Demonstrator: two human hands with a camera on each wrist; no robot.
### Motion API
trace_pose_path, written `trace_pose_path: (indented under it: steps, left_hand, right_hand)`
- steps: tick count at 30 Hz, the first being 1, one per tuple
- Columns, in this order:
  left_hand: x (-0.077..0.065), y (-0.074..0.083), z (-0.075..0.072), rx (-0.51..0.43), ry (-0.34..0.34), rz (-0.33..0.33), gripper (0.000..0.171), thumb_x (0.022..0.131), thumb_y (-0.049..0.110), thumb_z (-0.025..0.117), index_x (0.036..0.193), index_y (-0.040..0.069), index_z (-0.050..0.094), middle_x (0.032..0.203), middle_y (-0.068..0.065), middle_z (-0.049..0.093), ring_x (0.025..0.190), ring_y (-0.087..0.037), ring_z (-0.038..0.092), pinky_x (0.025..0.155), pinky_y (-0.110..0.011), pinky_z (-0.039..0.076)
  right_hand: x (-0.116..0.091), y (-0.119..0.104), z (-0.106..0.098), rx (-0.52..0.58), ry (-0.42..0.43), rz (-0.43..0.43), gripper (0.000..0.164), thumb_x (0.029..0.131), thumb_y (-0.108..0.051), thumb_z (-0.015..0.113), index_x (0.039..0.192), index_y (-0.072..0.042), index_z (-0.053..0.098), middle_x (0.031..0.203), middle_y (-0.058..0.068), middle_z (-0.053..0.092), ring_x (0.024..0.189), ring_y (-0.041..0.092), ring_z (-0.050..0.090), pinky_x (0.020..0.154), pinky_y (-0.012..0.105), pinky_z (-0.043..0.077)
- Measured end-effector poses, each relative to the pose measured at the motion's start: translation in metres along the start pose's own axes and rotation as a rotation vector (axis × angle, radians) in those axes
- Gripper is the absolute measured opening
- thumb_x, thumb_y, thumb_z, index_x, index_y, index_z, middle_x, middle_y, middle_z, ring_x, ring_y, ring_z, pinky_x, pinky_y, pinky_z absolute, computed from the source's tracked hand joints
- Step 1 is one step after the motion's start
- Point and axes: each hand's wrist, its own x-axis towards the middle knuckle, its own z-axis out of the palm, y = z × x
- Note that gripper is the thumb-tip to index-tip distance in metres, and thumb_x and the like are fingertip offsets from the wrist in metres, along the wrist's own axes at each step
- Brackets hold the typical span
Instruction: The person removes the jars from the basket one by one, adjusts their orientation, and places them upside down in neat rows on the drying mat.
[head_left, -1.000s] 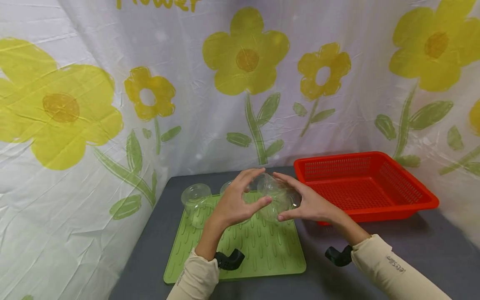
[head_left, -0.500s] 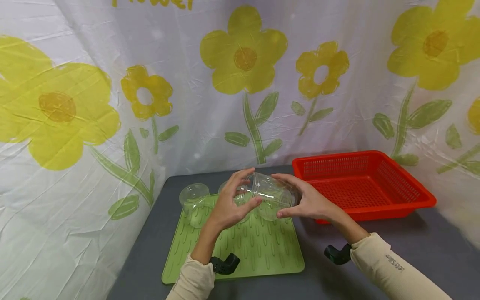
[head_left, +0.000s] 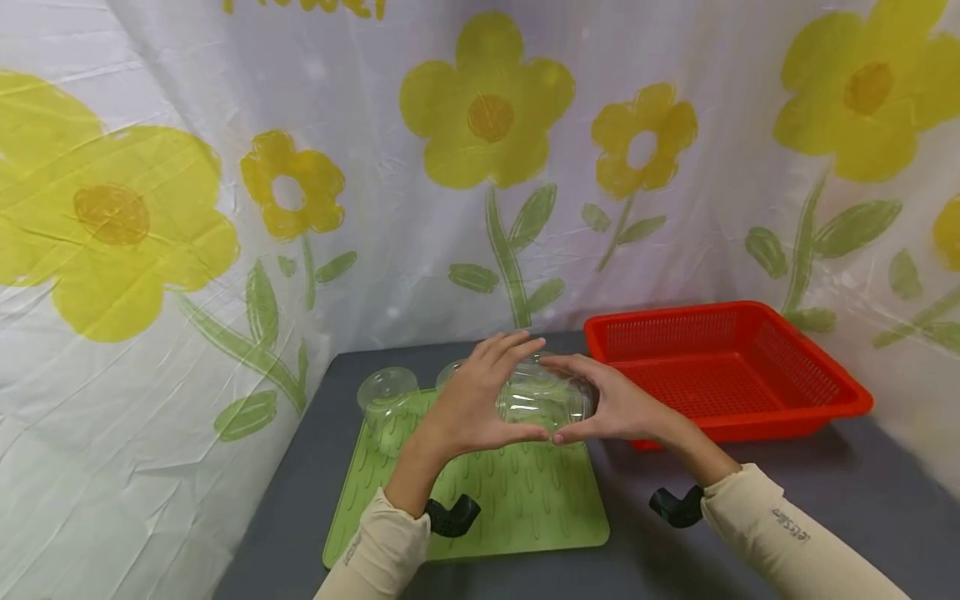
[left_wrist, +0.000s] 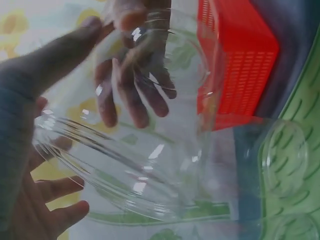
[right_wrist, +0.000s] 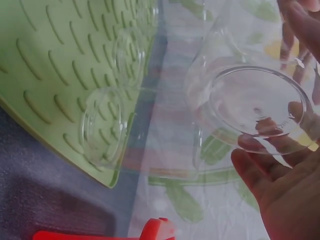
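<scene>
Between my two hands a clear plastic cup (head_left: 536, 402) lies sideways above the green ridged mat (head_left: 517, 508). My left hand (head_left: 474, 404) holds its rim end, fingers over the top and thumb below. Several close rim lines show on the cup (left_wrist: 120, 165) in the left wrist view. My right hand (head_left: 618, 402) grips the base end; in the right wrist view its fingers curve beside the round base (right_wrist: 260, 107). Another clear cup (head_left: 388, 408) stands at the mat's left, and one more (head_left: 447, 375) is mostly hidden behind my left hand.
A red perforated plastic basket (head_left: 720, 429) stands at the right of the dark grey table (head_left: 285, 517). In the right wrist view a clear cup (right_wrist: 102, 131) sits near the mat's corner. A flower-printed curtain (head_left: 420, 275) closes off the back.
My left hand opened away to the left from the rim end, then came back right over the cup. The cup has levelled sideways, and the right hand has stayed at its base.
</scene>
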Motion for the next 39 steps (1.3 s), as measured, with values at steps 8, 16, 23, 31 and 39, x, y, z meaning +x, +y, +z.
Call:
trace_pose_path:
  steps: [8,16,23,31,39]
  left_hand:
    - [0.003,0.006,0.003,0.105,-0.088,0.056,0.104,0.069,0.06,0.088,0.155,0.027,0.041,0.154,-0.006,0.049,0.147,-0.034,0.042,0.116,-0.054,0.042]
    - [-0.001,0.005,0.005,0.117,-0.063,0.115,0.102,0.066,0.057,0.092,0.152,0.024,0.048,0.15,-0.005,0.054,0.139,-0.027,0.049,0.112,-0.049,0.046]
    - [-0.004,0.001,0.005,0.087,-0.016,0.161,0.091,0.069,0.052,0.092,0.145,0.019,0.057,0.147,-0.003,0.058,0.129,-0.023,0.056,0.108,-0.045,0.049]
    - [-0.009,-0.002,0.007,0.091,0.009,0.134,0.086,0.071,0.053,0.09,0.144,0.02,0.059,0.144,-0.007,0.06,0.129,-0.025,0.057,0.108,-0.046,0.049]
    - [-0.017,-0.004,0.012,0.041,0.13,0.122,0.086,0.072,0.049,0.091,0.145,0.019,0.057,0.144,-0.007,0.059,0.13,-0.025,0.055,0.109,-0.047,0.049]
  right_hand:
    - [-0.001,-0.001,0.001,-0.014,-0.024,0.016,0.096,0.071,-0.043,0.094,0.152,-0.022,0.046,0.152,0.0,0.052,0.14,0.03,0.051,0.113,0.059,0.042]
    - [0.0,-0.008,-0.001,-0.076,-0.018,0.01,0.092,0.07,-0.044,0.093,0.148,-0.021,0.05,0.139,-0.003,0.059,0.121,0.02,0.057,0.099,0.05,0.051]
    - [0.003,-0.01,-0.001,-0.065,-0.027,-0.003,0.095,0.073,-0.038,0.093,0.153,-0.02,0.046,0.146,-0.001,0.056,0.121,0.018,0.057,0.095,0.043,0.054]
    - [0.003,-0.011,0.001,0.011,-0.028,0.008,0.097,0.075,-0.033,0.092,0.155,-0.017,0.041,0.154,0.004,0.05,0.131,0.028,0.055,0.102,0.055,0.05]
    - [-0.001,-0.004,-0.004,0.136,-0.022,0.026,0.103,0.081,-0.03,0.088,0.162,-0.024,0.024,0.165,0.01,0.032,0.148,0.041,0.038,0.114,0.07,0.034]
